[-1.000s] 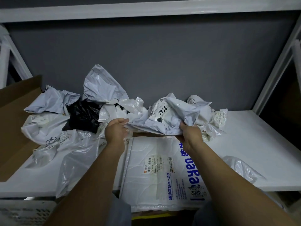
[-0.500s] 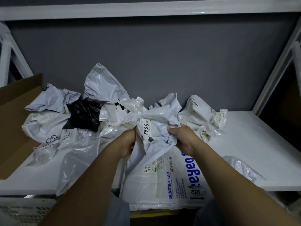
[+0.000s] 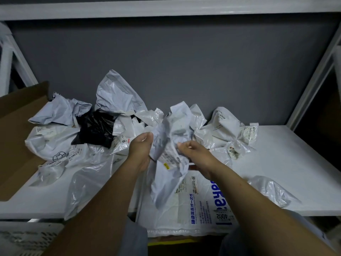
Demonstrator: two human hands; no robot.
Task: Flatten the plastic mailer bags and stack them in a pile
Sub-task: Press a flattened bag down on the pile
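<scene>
A crumpled grey-white mailer bag (image 3: 168, 145) hangs upright between my hands, its lower end drooping onto a flat white mailer with blue print (image 3: 201, 206) at the shelf's front edge. My left hand (image 3: 141, 150) grips the crumpled bag's left side. My right hand (image 3: 195, 154) pinches its right side, fingers curled into the plastic. Behind them lies a heap of crumpled white mailers (image 3: 114, 97) with a black bag (image 3: 94, 128) among them.
A brown cardboard box flap (image 3: 16, 130) stands at the left. More crumpled mailers (image 3: 225, 128) sit at the back right, and a clear plastic bag (image 3: 271, 191) lies at the right front of the white shelf (image 3: 287, 156). A grey wall closes the back.
The crumpled bag went from spread wide between my hands to bunched upright. Both hands moved closer together and nearer me, and the bag's lower end now hangs down over the flat mailer.
</scene>
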